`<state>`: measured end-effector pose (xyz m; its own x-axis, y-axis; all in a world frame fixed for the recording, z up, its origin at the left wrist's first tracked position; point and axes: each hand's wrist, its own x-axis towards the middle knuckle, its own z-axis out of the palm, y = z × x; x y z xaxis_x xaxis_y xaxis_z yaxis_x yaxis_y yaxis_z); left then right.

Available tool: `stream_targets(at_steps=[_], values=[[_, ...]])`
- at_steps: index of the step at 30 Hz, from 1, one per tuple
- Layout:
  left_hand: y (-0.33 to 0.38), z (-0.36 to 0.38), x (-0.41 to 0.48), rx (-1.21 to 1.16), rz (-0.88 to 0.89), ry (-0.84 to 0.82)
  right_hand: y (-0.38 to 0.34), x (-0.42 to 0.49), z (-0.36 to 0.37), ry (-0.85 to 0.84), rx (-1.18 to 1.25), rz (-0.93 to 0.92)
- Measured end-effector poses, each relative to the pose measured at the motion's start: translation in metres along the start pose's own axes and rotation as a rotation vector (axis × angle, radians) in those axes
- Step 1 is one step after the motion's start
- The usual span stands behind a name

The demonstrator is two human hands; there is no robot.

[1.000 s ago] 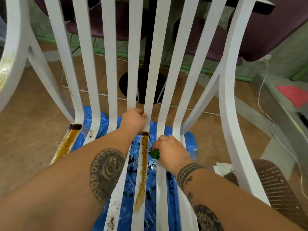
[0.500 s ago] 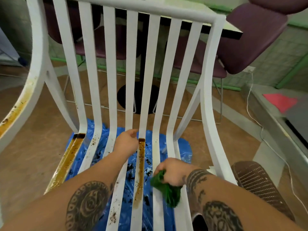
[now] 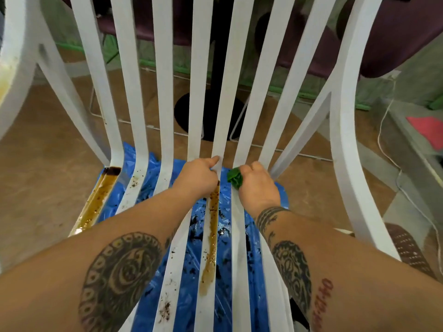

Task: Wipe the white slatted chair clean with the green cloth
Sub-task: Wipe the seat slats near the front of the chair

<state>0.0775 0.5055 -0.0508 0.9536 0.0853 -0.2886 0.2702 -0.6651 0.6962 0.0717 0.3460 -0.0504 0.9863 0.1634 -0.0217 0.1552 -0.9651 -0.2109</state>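
The white slatted chair point(image 3: 345, 144) fills the view, its back slats rising ahead and its seat slats running toward me. My left hand point(image 3: 197, 177) grips a middle slat where the seat bends up into the back. My right hand point(image 3: 257, 185) holds the bunched green cloth point(image 3: 235, 178) against the neighbouring slat to the right, at the same bend. A brown sticky streak point(image 3: 212, 228) runs down the slat below my left hand. Another brown streak point(image 3: 97, 200) covers the far-left seat slat. Dark specks dot other slats.
A blue plastic sheet point(image 3: 184, 271) lies on the floor under the seat, spattered with dark bits. Purple chairs point(image 3: 395, 34) and a black table base point(image 3: 211, 113) stand behind. A brown perforated object point(image 3: 407, 248) sits at the right, near a white cable point(image 3: 383, 130).
My right hand has slid the green cloth forward along its slat to the bend at the chair back. My left hand has stayed on the middle slat. The camera has dipped closer.
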Motion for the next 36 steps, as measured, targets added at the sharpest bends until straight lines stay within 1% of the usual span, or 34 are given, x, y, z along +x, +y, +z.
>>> stream_targets(at_steps=[3, 8, 13, 19, 26, 31, 34, 36], values=[[-0.002, 0.007, 0.000, 0.058, -0.019, 0.027, 0.002, -0.003, 0.006, -0.033, -0.054, -0.032], [-0.006, 0.005, -0.004, 0.032, -0.019, 0.023, 0.008, -0.007, -0.003, -0.175, -0.105, -0.126], [0.000, 0.008, -0.014, -0.002, -0.026, 0.011, 0.001, -0.025, -0.015, -0.306, -0.129, -0.150], [0.003, 0.016, -0.048, -0.031, -0.015, 0.061, -0.013, -0.066, -0.023, -0.487, -0.135, -0.122], [0.002, -0.001, -0.107, -0.011, -0.058, 0.047, -0.032, -0.143, -0.027, -0.567, -0.173, -0.134], [0.002, -0.019, -0.154, -0.058, -0.083, 0.064, -0.030, -0.189, -0.045, -0.656, -0.089, -0.110], [0.004, -0.022, -0.182, -0.052, -0.067, 0.044, -0.029, -0.216, -0.058, -0.682, 0.053, 0.003], [0.007, -0.020, -0.201, -0.123, -0.063, 0.021, -0.028, -0.227, -0.063, -0.641, 0.201, 0.115]])
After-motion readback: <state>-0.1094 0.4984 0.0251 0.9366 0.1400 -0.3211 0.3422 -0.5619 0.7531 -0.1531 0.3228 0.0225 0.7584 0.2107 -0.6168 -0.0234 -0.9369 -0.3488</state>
